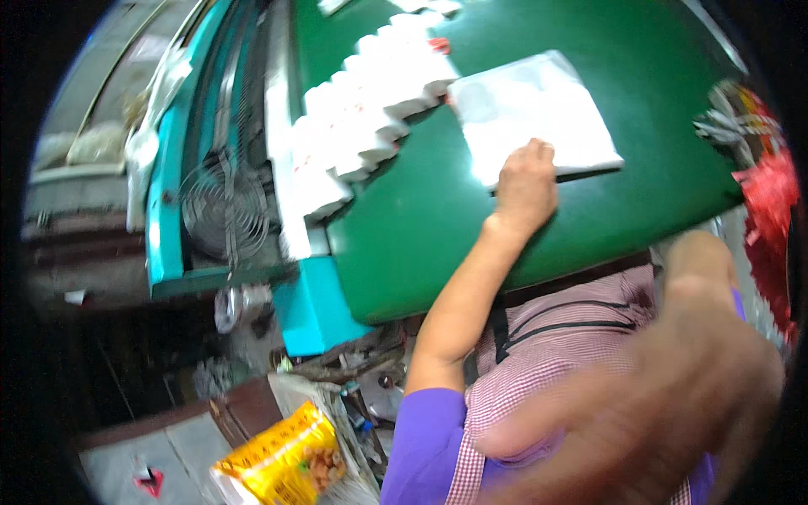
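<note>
On the green tabletop (404, 244) lies a flat stack of white plastic bags (547, 109), its sheets roughly squared up. My left hand (528, 185) is at the near edge of this stack, fingers curled down and closed on it. My right hand (640, 412) is raised close to the camera, large and smeared by motion, so its fingers cannot be made out. To the left of the stack, folded white plastic bundles (362, 109) with small red marks stand in a slanting row.
A turquoise machine frame (164, 210) with a round wire fan guard (225, 206) borders the table's left side. Red plastic (770, 219) hangs beyond the right edge. A yellow printed bag (286, 459) sits at lower left. My checked apron (547, 362) is close to the table.
</note>
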A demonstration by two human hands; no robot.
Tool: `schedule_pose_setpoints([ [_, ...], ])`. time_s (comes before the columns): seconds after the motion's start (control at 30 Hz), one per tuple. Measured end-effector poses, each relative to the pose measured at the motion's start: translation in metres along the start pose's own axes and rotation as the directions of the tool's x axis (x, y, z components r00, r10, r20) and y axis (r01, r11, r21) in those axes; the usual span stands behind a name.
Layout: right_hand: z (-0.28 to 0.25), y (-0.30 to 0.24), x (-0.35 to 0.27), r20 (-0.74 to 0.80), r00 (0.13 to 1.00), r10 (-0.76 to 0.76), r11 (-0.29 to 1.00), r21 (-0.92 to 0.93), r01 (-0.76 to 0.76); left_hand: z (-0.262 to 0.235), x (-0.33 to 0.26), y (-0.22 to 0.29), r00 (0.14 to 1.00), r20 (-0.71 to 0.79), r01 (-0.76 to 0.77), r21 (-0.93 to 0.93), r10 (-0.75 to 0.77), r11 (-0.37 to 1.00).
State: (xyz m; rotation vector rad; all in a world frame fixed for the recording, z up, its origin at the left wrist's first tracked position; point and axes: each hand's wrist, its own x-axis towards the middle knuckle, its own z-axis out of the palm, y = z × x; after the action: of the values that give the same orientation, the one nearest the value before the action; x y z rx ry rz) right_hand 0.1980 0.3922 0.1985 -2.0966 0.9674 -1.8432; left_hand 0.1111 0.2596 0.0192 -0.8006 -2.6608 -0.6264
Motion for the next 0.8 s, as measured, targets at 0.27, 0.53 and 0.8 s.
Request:
schedule_pose_setpoints([
  [0.27, 0.002, 0.034, -0.092, -0.229, 0.406, 0.885, 0.404, 0.812, -0.422, -0.01, 0.0, -0.004, 0.998, 0.029, 0.053, 0.063, -0.055, 0.997],
  [0.53, -0.06, 0.074, -0.186, -0.557, 0.107, 0.824, 0.563, 0.826, -0.034, -0.018, 0.004, -0.018, 0.997, 0.028, 0.075, -0.041, -0.074, 0.996],
  [0.8, -0.072, 0.088, -0.169, -0.576, 0.084, 0.813, 0.53, 0.672, -0.518, -0.061, -0.056, -0.03, 0.937, 0.33, 0.012, -0.36, 0.115, 0.933],
])
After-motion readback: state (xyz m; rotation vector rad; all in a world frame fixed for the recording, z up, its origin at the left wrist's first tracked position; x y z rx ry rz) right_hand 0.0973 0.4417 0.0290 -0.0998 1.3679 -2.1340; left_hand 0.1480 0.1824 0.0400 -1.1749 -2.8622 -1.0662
